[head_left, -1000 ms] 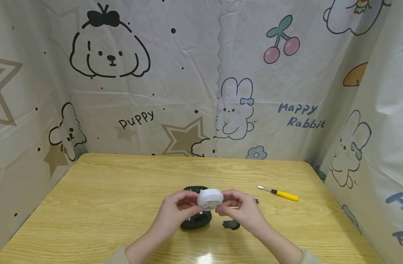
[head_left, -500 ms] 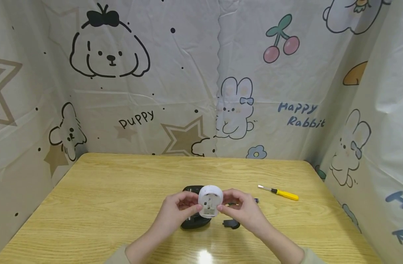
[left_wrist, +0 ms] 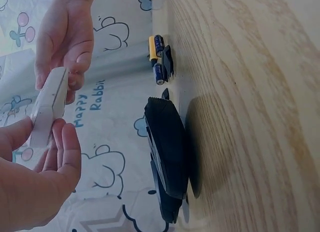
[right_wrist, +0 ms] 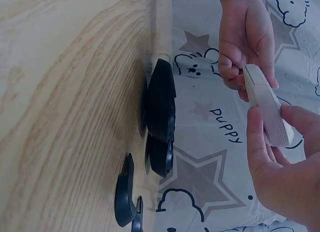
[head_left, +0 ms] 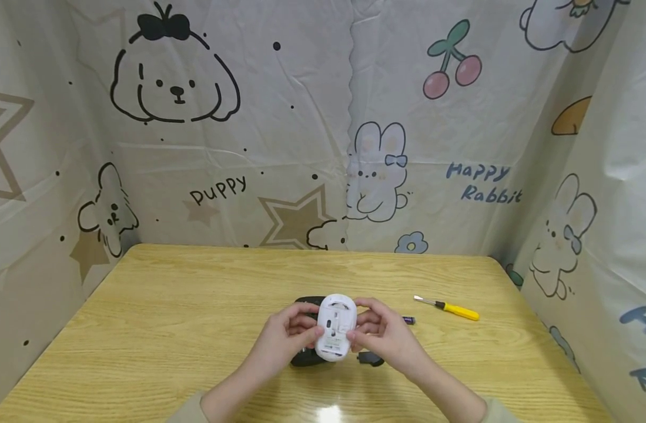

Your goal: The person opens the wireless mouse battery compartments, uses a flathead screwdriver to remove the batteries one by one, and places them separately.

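A white computer mouse (head_left: 335, 343) is held up above the table, its underside with a small dark switch and slots facing the head camera. My left hand (head_left: 285, 335) pinches its left edge between thumb and fingers. On the opposite edge, my right hand (head_left: 388, 338) grips it the same way. The wrist views show the white mouse (left_wrist: 49, 111) edge-on between both hands, well off the tabletop. Behind and below it lies a black mouse (head_left: 303, 359), partly covered by the white one and my left fingers.
A yellow-handled screwdriver (head_left: 460, 311) lies at the right. A black cover piece (head_left: 371, 358) is under my right hand, and a battery (head_left: 409, 321) shows past it. Several dark items line the table in the right wrist view, including a curved black piece (right_wrist: 124, 197). Patterned cloth surrounds the table.
The white mouse has been tilted from nearly end-on until its whole underside faces the head camera. Both hands keep their hold and stay in about the same place.
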The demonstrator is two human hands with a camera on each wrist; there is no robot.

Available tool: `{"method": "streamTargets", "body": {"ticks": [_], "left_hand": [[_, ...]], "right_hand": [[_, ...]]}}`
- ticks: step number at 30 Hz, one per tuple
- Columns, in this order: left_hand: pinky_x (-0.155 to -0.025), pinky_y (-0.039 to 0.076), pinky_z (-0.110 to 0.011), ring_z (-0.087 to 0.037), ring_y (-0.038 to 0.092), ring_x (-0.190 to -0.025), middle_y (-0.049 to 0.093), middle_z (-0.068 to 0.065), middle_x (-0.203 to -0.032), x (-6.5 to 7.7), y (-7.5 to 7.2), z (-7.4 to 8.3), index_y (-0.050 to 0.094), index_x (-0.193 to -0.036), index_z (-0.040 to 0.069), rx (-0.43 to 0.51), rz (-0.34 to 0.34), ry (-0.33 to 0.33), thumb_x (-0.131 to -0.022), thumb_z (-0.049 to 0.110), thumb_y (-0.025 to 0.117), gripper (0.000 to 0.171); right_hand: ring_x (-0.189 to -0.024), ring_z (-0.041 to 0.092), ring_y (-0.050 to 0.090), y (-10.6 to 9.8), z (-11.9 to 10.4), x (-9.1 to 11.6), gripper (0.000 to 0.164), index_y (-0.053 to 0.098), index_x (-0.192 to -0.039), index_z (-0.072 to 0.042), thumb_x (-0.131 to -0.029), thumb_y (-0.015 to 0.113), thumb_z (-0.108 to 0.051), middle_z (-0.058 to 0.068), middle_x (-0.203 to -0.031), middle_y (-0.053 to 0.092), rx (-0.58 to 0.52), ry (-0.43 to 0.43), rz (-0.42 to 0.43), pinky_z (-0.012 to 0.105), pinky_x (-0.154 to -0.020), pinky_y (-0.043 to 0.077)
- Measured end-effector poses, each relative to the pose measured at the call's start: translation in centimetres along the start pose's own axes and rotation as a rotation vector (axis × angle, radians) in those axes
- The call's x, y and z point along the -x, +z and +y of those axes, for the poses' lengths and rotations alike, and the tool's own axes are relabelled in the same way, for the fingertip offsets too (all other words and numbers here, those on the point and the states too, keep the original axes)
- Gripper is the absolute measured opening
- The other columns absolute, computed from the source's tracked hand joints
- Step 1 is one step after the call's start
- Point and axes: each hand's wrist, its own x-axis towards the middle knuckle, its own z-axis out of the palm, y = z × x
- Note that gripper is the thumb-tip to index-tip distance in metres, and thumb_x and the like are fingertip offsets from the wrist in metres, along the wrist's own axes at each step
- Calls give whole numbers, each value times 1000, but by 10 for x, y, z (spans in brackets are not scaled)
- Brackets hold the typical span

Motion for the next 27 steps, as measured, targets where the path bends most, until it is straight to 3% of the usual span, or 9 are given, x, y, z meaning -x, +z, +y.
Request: {"method": "streamTargets", "body": {"ticks": [4, 14, 23, 27], "left_hand": [[-67, 57, -32, -17, 65, -75, 69, -11, -93, 0, 0, -1, 51, -128, 5, 31, -6, -14, -87, 20, 68, 47], [-61, 56, -32, -18, 64, -66, 70, -11, -87, 0, 2, -4, 51, -126, 5, 55, -15, -41, -87, 18, 69, 45], [-60, 57, -34, -18, 64, -67, 70, -11, -86, -1, 1, -5, 52, -126, 6, 66, -29, -56, -86, 18, 69, 44], [-60, 57, -34, -18, 63, -65, 70, -11, -86, -2, 0, -4, 53, -125, 5, 84, -28, -68, -86, 18, 70, 45]], "right_hand": [[-76, 19, 67, 0, 1, 1, 60, 40, -135, 0, -84, 69, -8, 19, -100, 64, -39, 37, -19, 45, -69, 57], [-75, 22, 66, 0, 1, 0, 61, 40, -135, 2, -85, 70, -15, 14, -95, 65, -49, 145, -15, 36, -67, 58], [-74, 21, 66, 1, 3, 1, 60, 40, -134, 2, -85, 69, -16, 11, -91, 64, -36, 168, -19, 38, -68, 58], [-77, 23, 66, 1, 2, 2, 59, 40, -134, 3, -87, 68, -17, 14, -97, 64, -31, 153, -28, 40, -69, 58]]}}
